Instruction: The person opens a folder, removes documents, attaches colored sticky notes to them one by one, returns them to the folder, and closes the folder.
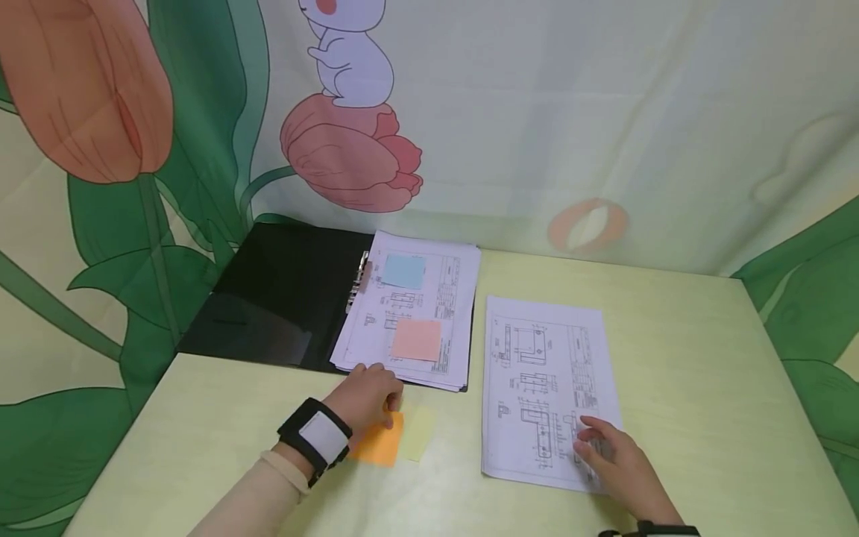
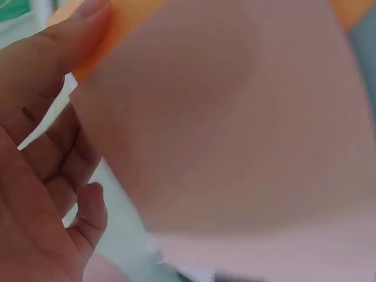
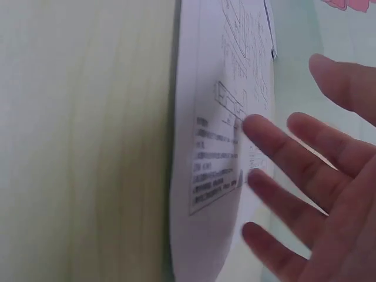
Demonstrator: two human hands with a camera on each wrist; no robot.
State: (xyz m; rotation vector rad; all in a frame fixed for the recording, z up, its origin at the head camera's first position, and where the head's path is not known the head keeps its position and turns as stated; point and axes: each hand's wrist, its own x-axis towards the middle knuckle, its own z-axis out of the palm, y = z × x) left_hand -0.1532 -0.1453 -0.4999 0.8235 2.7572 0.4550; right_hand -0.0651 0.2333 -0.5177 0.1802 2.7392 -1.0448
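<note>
My left hand [image 1: 367, 397] pinches orange sticky notes [image 1: 381, 441] near the front of the table. A pink sticky note [image 2: 229, 123] overlaps the orange ones in the left wrist view, where the thumb [image 2: 88, 23] presses on the orange paper. Right beside them lies a pale yellow sticky note [image 1: 419, 434]. My right hand [image 1: 620, 462] hovers with loosely spread fingers over the lower right of a stack of technical drawings [image 1: 557, 388]; nothing is in its grasp.
Behind the left hand an open black binder [image 1: 282, 287] holds punched drawing sheets [image 1: 429, 298]. A blue sticky note [image 1: 404, 271] and another pink sticky note [image 1: 416, 340] are on its top sheet. A printed curtain [image 1: 510, 134] hangs along the table's back edge.
</note>
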